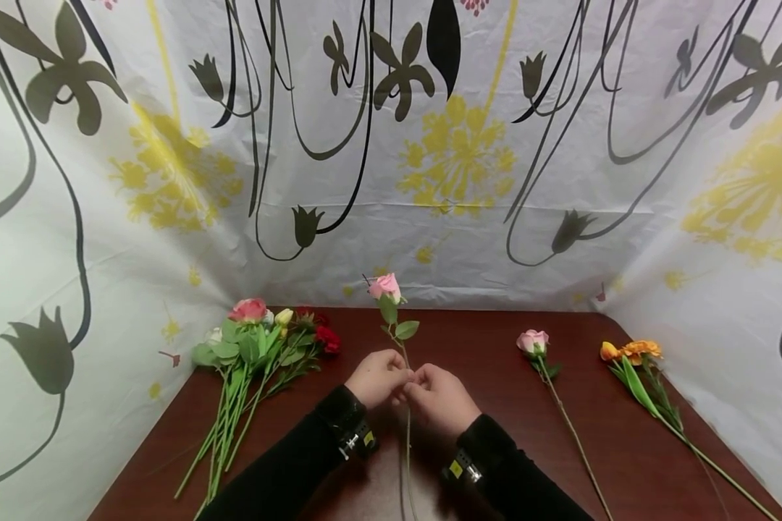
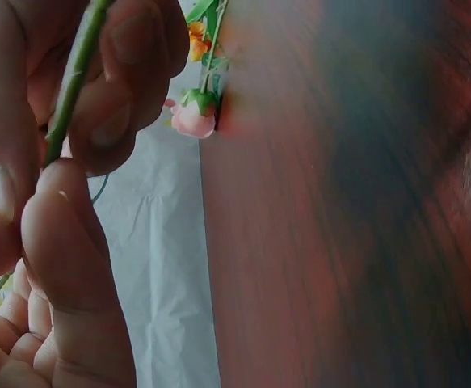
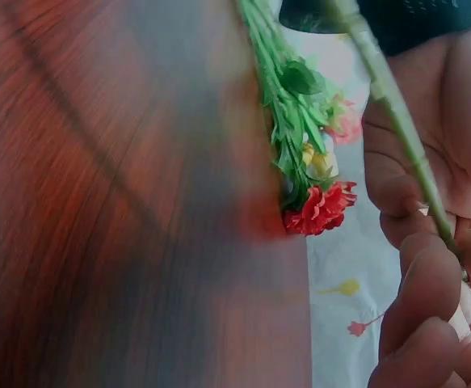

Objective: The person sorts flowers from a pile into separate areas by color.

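Note:
A pink rose [image 1: 385, 287] stands upright above the middle of the table, its long stem [image 1: 408, 434] running down between the two sleeves. My left hand [image 1: 376, 378] pinches the stem below the leaves [image 1: 405, 330]. Right beside it, my right hand [image 1: 444, 398] pinches the same stem, and the fingertips of both hands meet there. In the left wrist view the green stem [image 2: 73, 81] passes between thumb and fingers. The right wrist view shows the stem [image 3: 405, 129] slanting down into the fingertips; the bloom is out of that view.
On the left lies a bunch of mixed flowers [image 1: 250, 351] with red, pink and yellow blooms. Another pink rose [image 1: 533, 342] lies to the right, and orange flowers [image 1: 638, 351] beyond it. A patterned white sheet [image 1: 456, 268] hangs behind and beside the brown table [image 1: 489, 340].

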Available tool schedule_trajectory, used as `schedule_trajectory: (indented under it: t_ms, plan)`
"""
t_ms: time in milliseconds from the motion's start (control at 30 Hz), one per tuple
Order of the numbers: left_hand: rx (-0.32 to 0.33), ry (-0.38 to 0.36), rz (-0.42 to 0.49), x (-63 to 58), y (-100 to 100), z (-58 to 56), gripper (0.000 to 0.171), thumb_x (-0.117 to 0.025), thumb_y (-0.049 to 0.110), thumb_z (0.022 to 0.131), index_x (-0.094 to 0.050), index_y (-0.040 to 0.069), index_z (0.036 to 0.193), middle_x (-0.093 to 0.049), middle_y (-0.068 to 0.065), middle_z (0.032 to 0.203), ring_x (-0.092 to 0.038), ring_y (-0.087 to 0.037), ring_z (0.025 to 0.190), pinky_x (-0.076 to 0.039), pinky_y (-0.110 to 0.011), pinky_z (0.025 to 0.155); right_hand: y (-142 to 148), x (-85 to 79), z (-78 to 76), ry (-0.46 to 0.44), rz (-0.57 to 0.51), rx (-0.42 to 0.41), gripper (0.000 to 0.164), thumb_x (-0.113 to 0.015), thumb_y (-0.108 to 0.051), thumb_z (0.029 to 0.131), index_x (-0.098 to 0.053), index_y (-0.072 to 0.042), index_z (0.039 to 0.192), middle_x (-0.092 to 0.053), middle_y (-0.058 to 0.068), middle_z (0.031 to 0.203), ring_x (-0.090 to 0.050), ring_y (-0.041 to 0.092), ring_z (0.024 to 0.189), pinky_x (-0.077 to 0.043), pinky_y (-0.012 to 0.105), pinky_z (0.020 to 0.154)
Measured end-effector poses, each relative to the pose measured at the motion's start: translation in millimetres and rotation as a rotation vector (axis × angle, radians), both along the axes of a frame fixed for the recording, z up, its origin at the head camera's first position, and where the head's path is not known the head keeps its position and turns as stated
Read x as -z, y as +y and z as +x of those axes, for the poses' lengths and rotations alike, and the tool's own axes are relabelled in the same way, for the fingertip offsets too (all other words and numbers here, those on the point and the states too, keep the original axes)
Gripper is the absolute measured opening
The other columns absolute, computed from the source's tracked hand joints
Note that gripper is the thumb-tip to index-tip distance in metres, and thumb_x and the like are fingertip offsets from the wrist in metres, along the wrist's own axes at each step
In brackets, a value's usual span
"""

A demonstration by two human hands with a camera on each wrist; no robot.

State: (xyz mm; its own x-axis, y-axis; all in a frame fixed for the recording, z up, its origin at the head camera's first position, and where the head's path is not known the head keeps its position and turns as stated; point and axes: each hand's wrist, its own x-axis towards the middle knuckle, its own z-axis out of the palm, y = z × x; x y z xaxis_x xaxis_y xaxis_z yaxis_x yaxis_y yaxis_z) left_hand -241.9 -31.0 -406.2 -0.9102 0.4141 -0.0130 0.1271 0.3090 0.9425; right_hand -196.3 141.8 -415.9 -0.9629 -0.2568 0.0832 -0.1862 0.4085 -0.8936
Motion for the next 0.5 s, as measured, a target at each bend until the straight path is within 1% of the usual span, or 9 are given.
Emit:
schedule_trajectory:
  t_ms: [67,133,267,333,400,467,500]
  plan:
    - [0.005,-0.016,0.009,1.2,1,-0.2,0.013,-0.067,0.014,0.098,-0.059,0.005,0.094,-0.068,-0.006,0.071,-0.066,-0.016,0.059,-0.056,-0.032,0.056,1,0.1,-0.1,-0.012,-0.024,-0.002,0.016,-0.062,-0.018,0.100,-0.058,-0.004,0.095,-0.053,0.000,0.057,-0.049,0.013,0.045,-0.042,0.030,0.045]
    - [0.015,-0.020,0.020,1.3,3,1.0,0.013,-0.067,0.014,0.098,-0.060,0.004,0.095,-0.069,-0.007,0.071,-0.067,-0.017,0.059,-0.057,-0.034,0.057,3,-0.2,-0.3,-0.017,-0.018,-0.004,0.015,-0.060,-0.017,0.100,-0.058,-0.004,0.094,-0.052,0.000,0.057,-0.048,0.013,0.044,-0.041,0.029,0.045]
    - [0.032,-0.026,0.030,1.2,5,4.2,0.011,-0.066,0.013,0.099,-0.061,0.003,0.100,-0.070,-0.008,0.076,-0.068,-0.018,0.062,-0.058,-0.039,0.060,13,-0.2,-2.9,0.001,0.061,0.009,0.016,-0.058,-0.017,0.100,-0.058,-0.006,0.088,-0.052,0.001,0.056,-0.050,0.015,0.045,-0.043,0.031,0.047]
    - [0.039,-0.021,0.021,1.1,4,5.5,0.010,-0.066,0.013,0.099,-0.062,0.004,0.101,-0.070,-0.009,0.079,-0.069,-0.019,0.063,-0.058,-0.039,0.060,21,0.3,-5.3,0.015,0.116,0.039,0.017,-0.059,-0.017,0.100,-0.058,-0.007,0.086,-0.053,0.001,0.055,-0.052,0.016,0.046,-0.045,0.032,0.048]
    - [0.041,-0.007,-0.008,1.3,1,6.1,0.009,-0.066,0.014,0.098,-0.063,0.006,0.101,-0.070,-0.011,0.081,-0.069,-0.020,0.064,-0.057,-0.036,0.059,34,0.6,-6.8,0.042,0.185,0.091,0.018,-0.061,-0.017,0.100,-0.059,-0.010,0.084,-0.053,0.001,0.056,-0.052,0.016,0.047,-0.045,0.032,0.050]
    - [0.040,0.004,-0.039,1.6,-4,6.6,0.009,-0.067,0.015,0.098,-0.063,0.008,0.101,-0.070,-0.015,0.082,-0.069,-0.022,0.064,-0.056,-0.034,0.058,50,-0.1,-6.8,0.067,0.251,0.143,0.018,-0.063,-0.017,0.099,-0.060,-0.011,0.082,-0.054,0.000,0.058,-0.053,0.016,0.048,-0.044,0.033,0.051]
    - [0.039,0.011,-0.055,2.1,-7,6.9,0.009,-0.067,0.015,0.098,-0.063,0.008,0.100,-0.070,-0.016,0.083,-0.069,-0.022,0.064,-0.055,-0.034,0.057,60,-1.1,-5.9,0.064,0.275,0.162,0.017,-0.063,-0.016,0.099,-0.060,-0.011,0.082,-0.055,0.001,0.059,-0.053,0.017,0.049,-0.044,0.033,0.052]
